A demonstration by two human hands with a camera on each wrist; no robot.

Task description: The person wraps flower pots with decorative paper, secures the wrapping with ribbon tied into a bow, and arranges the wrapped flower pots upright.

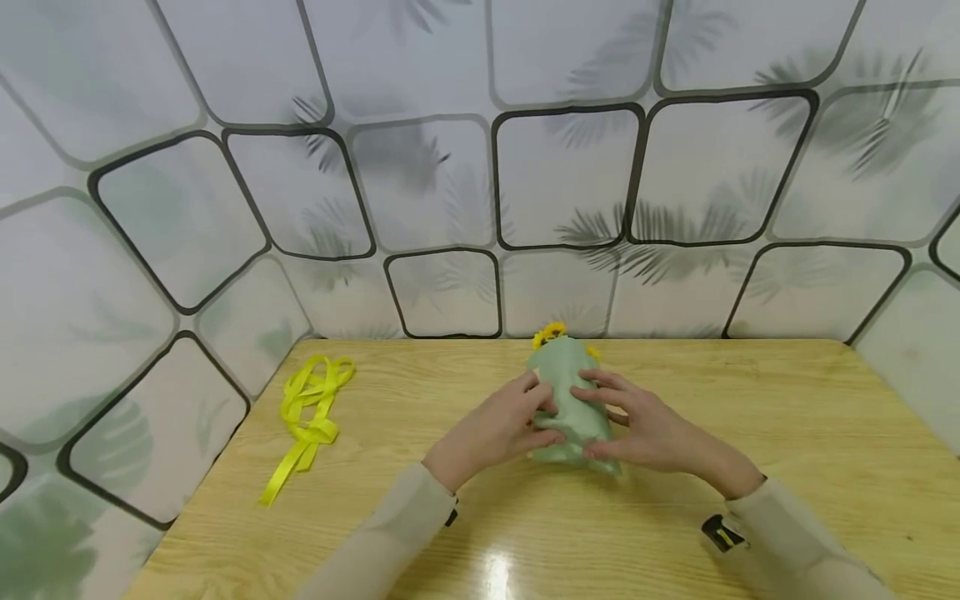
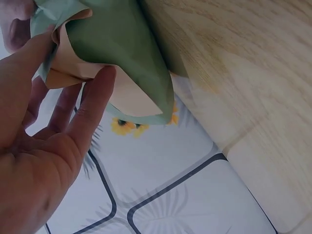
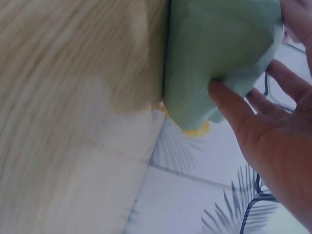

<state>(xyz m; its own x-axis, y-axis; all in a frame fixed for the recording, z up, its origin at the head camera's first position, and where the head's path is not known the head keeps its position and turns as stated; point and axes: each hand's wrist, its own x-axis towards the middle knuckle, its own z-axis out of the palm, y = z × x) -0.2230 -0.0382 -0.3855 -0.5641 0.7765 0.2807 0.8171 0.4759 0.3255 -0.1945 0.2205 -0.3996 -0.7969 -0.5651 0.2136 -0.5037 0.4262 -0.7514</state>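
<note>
A bouquet wrapped in pale green paper (image 1: 566, 408) lies on the table, with small yellow sunflowers (image 1: 553, 332) showing at its far end. My left hand (image 1: 502, 421) holds the wrapper's left side. In the left wrist view its thumb and index finger sit at the folded paper edge, where the wrapper (image 2: 122, 44) shows a cream inner face. From the right, my right hand (image 1: 645, 421) lies against the wrapper with fingers spread and fairly straight. The right wrist view has a fingertip pressing the green paper (image 3: 214, 44). Stems are hidden inside.
Yellow ribbon (image 1: 309, 408) lies in loose loops at the table's left. The wooden table (image 1: 787, 417) meets a patterned cloth backdrop (image 1: 562, 175) just beyond the flowers, and the cloth also rises along both sides.
</note>
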